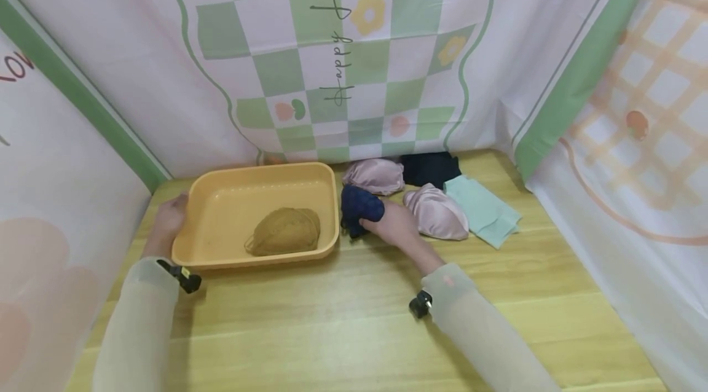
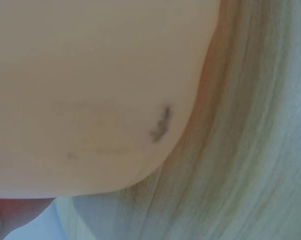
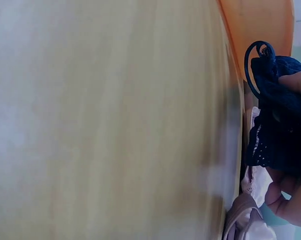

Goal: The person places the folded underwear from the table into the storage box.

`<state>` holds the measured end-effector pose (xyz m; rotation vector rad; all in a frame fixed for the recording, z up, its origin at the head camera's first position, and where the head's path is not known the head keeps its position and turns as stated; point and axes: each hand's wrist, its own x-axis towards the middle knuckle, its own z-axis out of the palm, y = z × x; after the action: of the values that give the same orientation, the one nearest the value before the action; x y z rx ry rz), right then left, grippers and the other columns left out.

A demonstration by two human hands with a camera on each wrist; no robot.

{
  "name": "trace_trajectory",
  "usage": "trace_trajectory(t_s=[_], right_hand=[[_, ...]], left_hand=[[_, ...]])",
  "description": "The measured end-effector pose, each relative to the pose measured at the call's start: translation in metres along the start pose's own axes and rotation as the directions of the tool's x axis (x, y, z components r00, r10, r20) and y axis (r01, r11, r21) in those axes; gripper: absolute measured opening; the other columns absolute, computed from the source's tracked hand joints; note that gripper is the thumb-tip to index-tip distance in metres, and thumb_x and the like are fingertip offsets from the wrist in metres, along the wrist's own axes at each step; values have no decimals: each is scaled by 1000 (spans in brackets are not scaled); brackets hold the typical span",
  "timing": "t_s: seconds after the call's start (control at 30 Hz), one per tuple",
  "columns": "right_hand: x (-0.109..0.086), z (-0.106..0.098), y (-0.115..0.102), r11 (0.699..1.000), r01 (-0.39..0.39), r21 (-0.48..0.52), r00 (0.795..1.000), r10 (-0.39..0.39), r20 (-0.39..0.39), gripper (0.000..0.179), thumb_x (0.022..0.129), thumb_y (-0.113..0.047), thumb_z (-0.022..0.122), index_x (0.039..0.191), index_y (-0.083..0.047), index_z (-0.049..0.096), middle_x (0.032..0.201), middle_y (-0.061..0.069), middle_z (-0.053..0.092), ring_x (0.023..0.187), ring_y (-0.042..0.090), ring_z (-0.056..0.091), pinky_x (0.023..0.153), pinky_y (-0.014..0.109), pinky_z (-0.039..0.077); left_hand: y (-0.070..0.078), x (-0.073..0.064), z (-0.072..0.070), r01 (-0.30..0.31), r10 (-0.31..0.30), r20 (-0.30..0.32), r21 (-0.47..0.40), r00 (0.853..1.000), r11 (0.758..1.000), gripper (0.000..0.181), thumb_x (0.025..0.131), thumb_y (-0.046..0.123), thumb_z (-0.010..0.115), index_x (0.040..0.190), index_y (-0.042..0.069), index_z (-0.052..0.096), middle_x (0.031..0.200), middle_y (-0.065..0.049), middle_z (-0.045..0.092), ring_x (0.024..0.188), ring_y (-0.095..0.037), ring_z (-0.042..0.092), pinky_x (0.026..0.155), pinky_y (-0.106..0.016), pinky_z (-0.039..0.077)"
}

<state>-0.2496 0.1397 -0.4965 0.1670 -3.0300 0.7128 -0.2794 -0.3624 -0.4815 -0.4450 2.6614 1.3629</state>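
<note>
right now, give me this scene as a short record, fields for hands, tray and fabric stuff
left hand: against the left end of the yellow tray
right hand: holding a navy garment beside the tray
in tray: brown garment
farther right: rear pink garment, near pink garment, black cloth, mint cloth
surface: wood-grain table

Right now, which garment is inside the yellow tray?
The mustard-brown garment. It alone lies inside the tray; the navy one is in the right hand.

pale cream long sleeves (image 1: 138, 324), a small black camera (image 1: 421, 305) at each cuff.
</note>
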Motion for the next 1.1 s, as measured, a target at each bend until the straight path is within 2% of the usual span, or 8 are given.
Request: trace_trajectory(t_s=[0.2, 0.3, 0.4, 0.6, 0.9, 1.1], right_hand=[[1, -6, 5, 998, 10, 70, 999, -8, -31, 64, 84, -55, 68, 127, -8, 65, 120, 14, 72, 108, 35, 68, 93, 51, 55], [0, -11, 5, 996, -10, 90, 999, 13, -31, 65, 84, -57, 68, 127, -8, 64, 120, 14, 72, 109, 35, 68, 92, 51, 55], [0, -15, 4, 994, -29, 108, 999, 32, -28, 67, 83, -58, 68, 127, -9, 64, 121, 15, 71, 110, 36, 67, 92, 51, 55], [0, -19, 1, 993, -34, 112, 998, 40, -52, 66, 83, -59, 67, 123, -7, 66, 118, 16, 72, 108, 37, 67, 91, 52, 55], [5, -22, -3, 992, 25, 121, 994, -12, -113, 62, 84, -57, 68, 123, -8, 67, 116, 14, 73, 105, 35, 68, 91, 51, 55], [8, -25, -9, 994, 32, 108, 995, -21, -96, 67, 85, -60, 67, 128, -9, 65, 120, 13, 71, 108, 35, 67, 93, 51, 54]], left_hand=[[0, 0, 0, -23, 23, -15, 40, 1000, 999, 76, 106, 54, 15, 153, -4, 28, 152, -37, 33, 136, -52, 41, 117, -60, 33], [0, 0, 0, -16, 17, -10, 25, 1000, 1000, 77, 105, 56, 16, 154, -3, 27, 153, -36, 32, 137, -51, 40, 117, -60, 32], [-1, 0, 0, 4, -4, 10, -27, 1000, 1000, 77, 105, 57, 16, 155, 0, 24, 154, -35, 33, 136, -50, 42, 116, -59, 35], [-2, 1, 0, 18, -16, 31, -70, 999, 997, 77, 104, 58, 17, 157, 2, 22, 153, -34, 35, 133, -47, 45, 114, -57, 38], [-1, 1, -1, -5, 5, 14, -7, 1000, 1000, 76, 105, 58, 17, 156, 1, 23, 156, -34, 28, 140, -52, 36, 118, -61, 30], [-2, 2, -1, -23, 23, 8, 10, 1000, 1000, 78, 104, 58, 16, 155, -1, 26, 155, -35, 30, 139, -52, 37, 118, -60, 31]])
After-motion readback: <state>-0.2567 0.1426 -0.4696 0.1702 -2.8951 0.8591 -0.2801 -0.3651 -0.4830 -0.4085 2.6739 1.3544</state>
